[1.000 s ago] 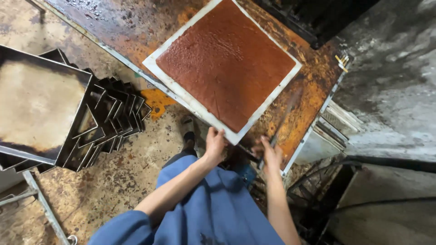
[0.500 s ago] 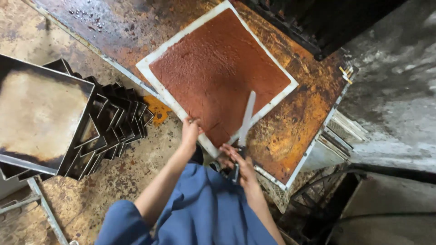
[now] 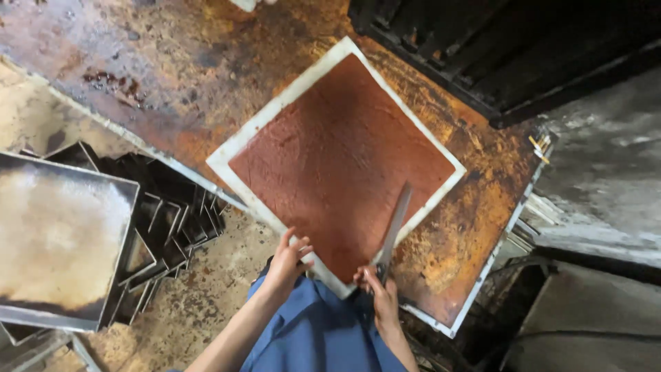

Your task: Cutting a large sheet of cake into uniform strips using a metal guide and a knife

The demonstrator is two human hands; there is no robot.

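A square white board [image 3: 272, 117] lies on a rusty metal table [image 3: 172, 76], covered by a flat reddish-brown slab [image 3: 330, 158]. My left hand [image 3: 286, 262] rests with fingers apart at the board's near edge. My right hand [image 3: 375, 289] grips the handle of a long knife [image 3: 396, 224]. Its blade lies over the slab's near right part, pointing away from me. My blue clothing [image 3: 317, 334] fills the bottom centre.
A large square metal tray [image 3: 58, 241] sits on a stack of several dark metal trays [image 3: 175, 220] at the left, on the stained floor. A dark metal rack [image 3: 509, 55] stands beyond the table's far right. The table's near right edge [image 3: 496, 262] borders a grey wall.
The view has shifted, so the board sits lower and more central. My right hand took up the knife, whose blade now lies over the slab. My left hand moved along the near edge.
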